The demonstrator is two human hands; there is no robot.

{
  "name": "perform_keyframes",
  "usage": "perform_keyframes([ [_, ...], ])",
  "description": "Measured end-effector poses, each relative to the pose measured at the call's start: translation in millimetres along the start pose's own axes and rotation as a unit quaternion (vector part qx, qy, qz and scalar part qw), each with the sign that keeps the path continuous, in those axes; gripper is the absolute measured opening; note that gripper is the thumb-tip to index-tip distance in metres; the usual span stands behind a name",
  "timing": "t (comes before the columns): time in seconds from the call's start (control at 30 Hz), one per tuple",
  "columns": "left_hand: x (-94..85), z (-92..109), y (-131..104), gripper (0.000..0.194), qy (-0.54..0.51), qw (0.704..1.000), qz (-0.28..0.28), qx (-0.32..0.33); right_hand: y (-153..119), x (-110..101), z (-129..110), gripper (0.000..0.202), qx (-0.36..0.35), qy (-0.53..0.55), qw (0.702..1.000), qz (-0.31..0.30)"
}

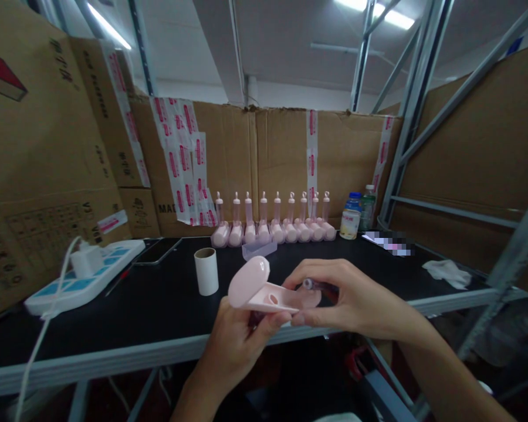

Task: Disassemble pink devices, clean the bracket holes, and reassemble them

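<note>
You have the pale pink plastic case [282,305] up in front of you over the table's [158,316] near edge, its rounded lid [249,281] raised, with your left hand's [235,337] thumb and fingers clamped on it from below. Your right hand's [349,296] thumb and fingers close around its right end, a slim dark cylindrical item [323,286] lying within their curl. Beyond, a white tube [207,276] stands left of a lavender tray [260,251], just before a row of pink units [277,232].
</note>
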State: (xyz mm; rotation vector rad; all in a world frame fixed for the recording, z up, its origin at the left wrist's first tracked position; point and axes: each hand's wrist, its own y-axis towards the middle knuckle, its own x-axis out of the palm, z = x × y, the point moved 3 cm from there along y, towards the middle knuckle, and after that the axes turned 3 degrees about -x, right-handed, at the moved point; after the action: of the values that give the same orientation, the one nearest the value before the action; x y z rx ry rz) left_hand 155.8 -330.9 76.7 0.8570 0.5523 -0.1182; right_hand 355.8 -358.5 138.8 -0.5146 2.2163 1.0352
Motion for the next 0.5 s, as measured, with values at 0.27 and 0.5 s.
perform_keyframes([
  [0.27, -29.2, 3.7, 6.8, 0.018, -0.047, 0.996, 0.06, -0.056, 4.6, -21.3, 81.3, 0.03, 0.145, -0.172, 0.973, 0.048],
  [0.5, -49.5, -10.1, 6.0, 0.022, -0.111, 0.981, 0.141, -0.069, 5.4, 5.4, 159.4, 0.035, 0.271, -0.304, 0.913, -0.035],
])
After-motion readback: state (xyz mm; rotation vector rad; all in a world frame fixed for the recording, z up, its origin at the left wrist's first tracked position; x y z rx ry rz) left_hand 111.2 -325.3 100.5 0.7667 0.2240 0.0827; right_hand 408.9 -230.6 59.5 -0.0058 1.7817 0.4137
